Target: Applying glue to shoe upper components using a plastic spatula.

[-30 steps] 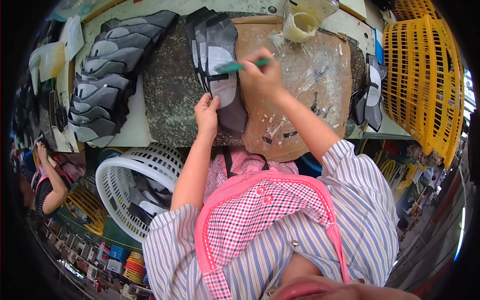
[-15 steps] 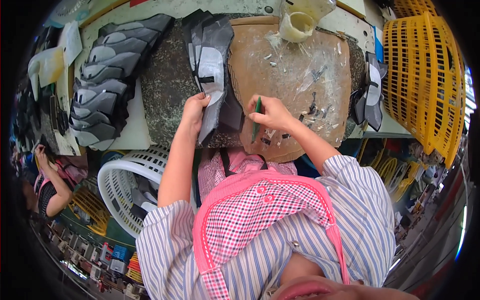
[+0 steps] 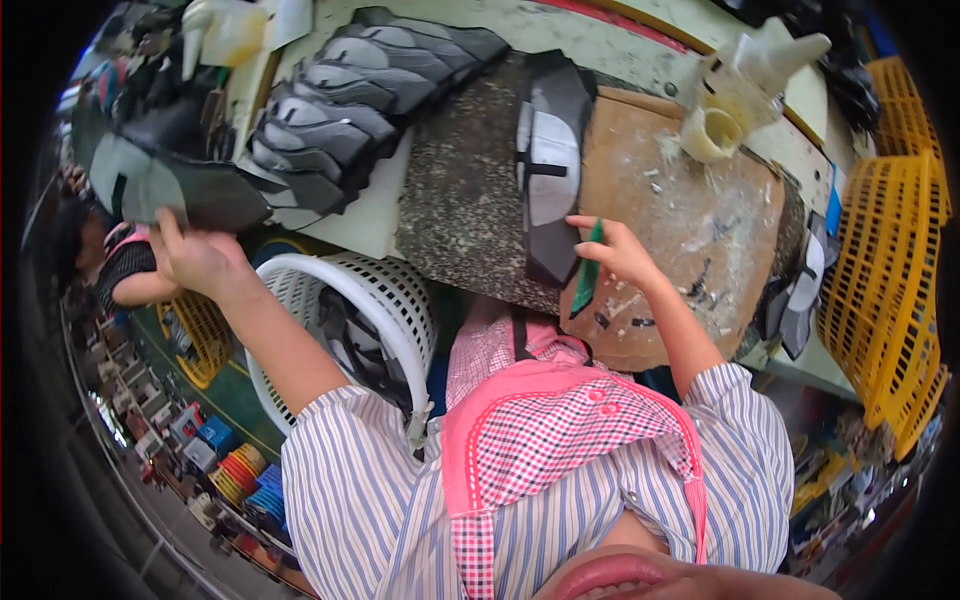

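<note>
At the far left, my left hand (image 3: 200, 258) is closed on a dark grey fabric piece (image 3: 165, 185), shaped like a shoe upper, with a pale patch and a black tab. This piece is lifted off the bench and partly blurred. My right hand (image 3: 622, 256) grips a slim green tool (image 3: 588, 280); its working end cannot be made out. The fingertips of that hand reach the edge of another similar fabric piece (image 3: 553, 205), which lies on the speckled dark board (image 3: 455, 190) beside the stained cardboard sheet (image 3: 690, 230).
Overlapping rows of fabric pieces (image 3: 345, 105) lie left on the bench. A glue pot (image 3: 715, 130) stands at the cardboard's far edge. A white basket (image 3: 405, 330) holding pieces is below the bench edge. Yellow baskets (image 3: 880, 290) stand right. Another person's arm (image 3: 140, 288) shows at left.
My left hand has moved far left, carrying a fabric piece away from the board. My right hand keeps the green tool and is now at the piece left there. The view has shifted leftward.
</note>
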The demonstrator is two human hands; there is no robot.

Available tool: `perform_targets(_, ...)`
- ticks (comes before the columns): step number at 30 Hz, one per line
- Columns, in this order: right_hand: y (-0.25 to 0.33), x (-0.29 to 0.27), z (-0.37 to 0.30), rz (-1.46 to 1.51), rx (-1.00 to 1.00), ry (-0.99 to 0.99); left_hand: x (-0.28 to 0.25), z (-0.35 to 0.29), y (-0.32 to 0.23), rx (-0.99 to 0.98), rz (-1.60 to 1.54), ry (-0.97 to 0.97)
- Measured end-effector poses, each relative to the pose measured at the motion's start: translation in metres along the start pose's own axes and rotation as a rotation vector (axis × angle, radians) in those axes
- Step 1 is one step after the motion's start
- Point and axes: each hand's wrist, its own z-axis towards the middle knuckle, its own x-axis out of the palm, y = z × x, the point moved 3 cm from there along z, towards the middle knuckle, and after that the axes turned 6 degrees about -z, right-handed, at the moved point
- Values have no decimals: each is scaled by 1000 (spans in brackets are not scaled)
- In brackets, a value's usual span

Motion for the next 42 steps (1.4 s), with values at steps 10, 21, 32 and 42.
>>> perform_targets(10,1,1,2,720,119,28,-202,13,220,-380,165,-411)
perform_targets(21,-11,-137,-28,687,-270,-820,-14,-138,117,110,671,824)
perform_targets(32,-46,-206,-19,-292,103,-1299,75,-288,189,-604,372,855)
perform_targets(42,-36,-149,-44,437,-271,-979,46,-270,184,-699,532,975)
